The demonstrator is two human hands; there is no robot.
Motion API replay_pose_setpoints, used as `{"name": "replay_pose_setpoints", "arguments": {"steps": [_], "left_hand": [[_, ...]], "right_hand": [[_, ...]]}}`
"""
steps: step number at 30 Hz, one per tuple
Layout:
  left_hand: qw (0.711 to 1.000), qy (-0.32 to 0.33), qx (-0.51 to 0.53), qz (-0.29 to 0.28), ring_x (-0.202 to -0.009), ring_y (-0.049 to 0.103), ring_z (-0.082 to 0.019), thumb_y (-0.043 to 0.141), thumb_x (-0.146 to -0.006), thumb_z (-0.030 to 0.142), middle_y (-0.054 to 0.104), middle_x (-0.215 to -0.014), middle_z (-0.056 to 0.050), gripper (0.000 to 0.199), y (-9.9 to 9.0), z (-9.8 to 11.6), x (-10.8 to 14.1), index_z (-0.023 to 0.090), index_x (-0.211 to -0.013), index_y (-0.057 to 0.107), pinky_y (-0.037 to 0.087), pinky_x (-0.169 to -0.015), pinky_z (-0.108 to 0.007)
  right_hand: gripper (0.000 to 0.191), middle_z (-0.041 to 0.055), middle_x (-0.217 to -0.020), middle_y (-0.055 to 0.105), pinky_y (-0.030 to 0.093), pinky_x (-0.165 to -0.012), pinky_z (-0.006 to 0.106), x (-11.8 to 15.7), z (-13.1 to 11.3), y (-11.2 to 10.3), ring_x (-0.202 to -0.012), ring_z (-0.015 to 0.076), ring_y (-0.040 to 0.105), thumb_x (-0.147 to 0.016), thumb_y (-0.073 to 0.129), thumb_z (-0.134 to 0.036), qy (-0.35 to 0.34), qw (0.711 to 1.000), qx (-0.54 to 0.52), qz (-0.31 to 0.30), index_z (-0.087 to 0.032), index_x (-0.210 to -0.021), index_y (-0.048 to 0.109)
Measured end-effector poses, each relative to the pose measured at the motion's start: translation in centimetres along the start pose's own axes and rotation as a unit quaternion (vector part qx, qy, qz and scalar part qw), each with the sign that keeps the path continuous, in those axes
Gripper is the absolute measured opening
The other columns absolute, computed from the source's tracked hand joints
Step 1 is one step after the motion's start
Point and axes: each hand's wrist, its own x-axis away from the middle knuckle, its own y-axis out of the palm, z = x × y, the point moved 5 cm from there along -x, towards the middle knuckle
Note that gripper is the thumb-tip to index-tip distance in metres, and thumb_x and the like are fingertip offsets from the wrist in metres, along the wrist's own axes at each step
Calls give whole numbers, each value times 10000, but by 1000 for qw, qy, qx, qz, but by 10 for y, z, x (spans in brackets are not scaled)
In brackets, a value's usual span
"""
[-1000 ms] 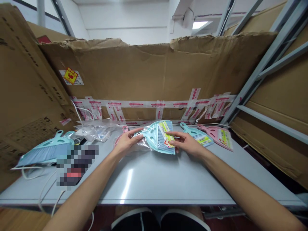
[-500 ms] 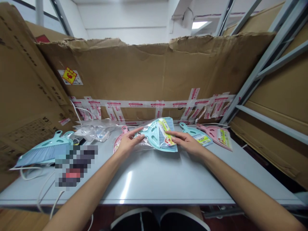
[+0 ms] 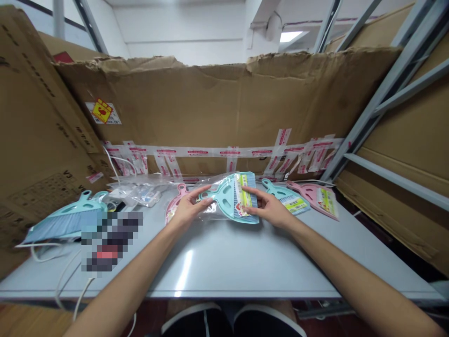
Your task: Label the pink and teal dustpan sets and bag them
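A mint-green dustpan and brush set (image 3: 224, 200), partly inside a clear plastic bag (image 3: 209, 214), is held above the table in front of me. My left hand (image 3: 189, 206) grips its handle end through the film, thumb on top. At the bristle end, my right hand (image 3: 269, 207) has its thumb and fingers on a yellow-green and white label card (image 3: 242, 194) lying across the blue bristles. Behind my left hand, a pink dustpan (image 3: 174, 203) is partly hidden. Beyond my right hand lie another mint-green set (image 3: 286, 195) and a pink set (image 3: 314, 199), both with labels.
At the left lie an unbagged mint-green dustpan and brush (image 3: 70, 215), crumpled plastic bags (image 3: 140, 192), white cables (image 3: 58, 285) and a pixelated dark object (image 3: 115, 241). Cardboard (image 3: 217, 107) walls the table's (image 3: 245, 267) back; metal shelf posts (image 3: 372, 103) rise at the right.
The label card has turned from a slant to nearly upright across the bristles. My right fingers have shifted with it, while my left hand stays at the handle.
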Motion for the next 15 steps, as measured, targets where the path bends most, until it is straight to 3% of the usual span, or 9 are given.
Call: {"name": "replay_pose_setpoints", "arguments": {"steps": [4, 10, 13, 15], "left_hand": [[998, 5, -51, -42, -1149, 788, -330, 974, -801, 499, 802, -1344, -117, 851, 0, 6, 2, 287, -1569, 677, 621, -1023, -446], [992, 55, -92, -60, -1415, 652, -380, 991, -767, 450, 716, -1529, -102, 811, 1, 19, 5, 333, -1523, 720, 535, -1187, -497], [993, 50, -83, -73, -1471, 604, -400, 993, -768, 429, 708, -1538, -101, 776, 4, 18, 6, 321, -1495, 743, 516, -1216, -508], [997, 32, -30, -65, -1424, 644, -391, 980, -789, 436, 645, -1615, -100, 853, 4, 15, 5, 346, -1578, 667, 553, -1179, -510]], "right_hand": [[841, 43, -1378, 790, 669, -978, 432, 0, 3, -1, -1075, 274, 785, -702, 1054, -350, 24, 999, -30, -10, -345, -1485, 748], [896, 54, -1349, 812, 649, -1063, 440, 2, 11, 6, -1192, 292, 771, -646, 1082, -326, 63, 994, -85, -15, -325, -1478, 751], [922, 60, -1344, 814, 645, -1081, 464, 2, 14, 11, -1202, 302, 770, -613, 1092, -312, 73, 992, -100, -8, -305, -1470, 753], [923, 60, -1339, 815, 641, -1087, 471, 2, 14, 13, -1200, 303, 770, -607, 1093, -312, 67, 992, -107, -5, -301, -1466, 755]]}}
